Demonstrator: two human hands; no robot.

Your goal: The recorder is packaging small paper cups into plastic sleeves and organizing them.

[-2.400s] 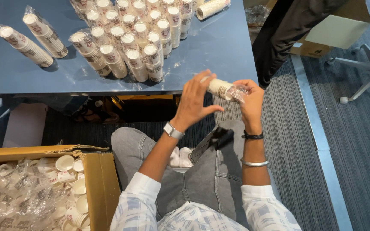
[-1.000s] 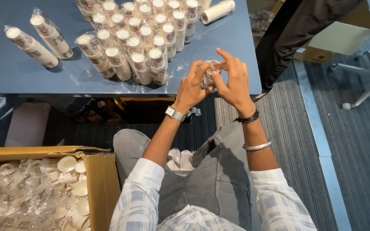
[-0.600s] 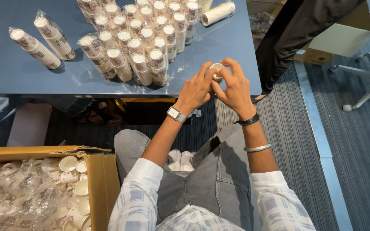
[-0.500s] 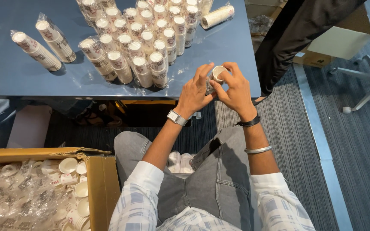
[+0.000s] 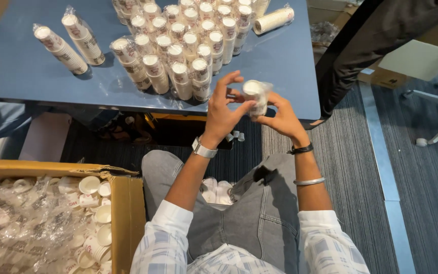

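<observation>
Left hand (image 5: 225,104) and right hand (image 5: 280,115) both grasp a wrapped cup stack (image 5: 255,96) between them; upright stacks (image 5: 178,48) stand beyond the left hand.

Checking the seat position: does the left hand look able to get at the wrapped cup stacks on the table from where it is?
Probably yes: the left hand hovers just off the table edge, the nearest stacks close ahead, nothing between, though it shares a wrapped stack with the right hand.

Cardboard box (image 5: 128,213), blue table (image 5: 21,71)
</observation>
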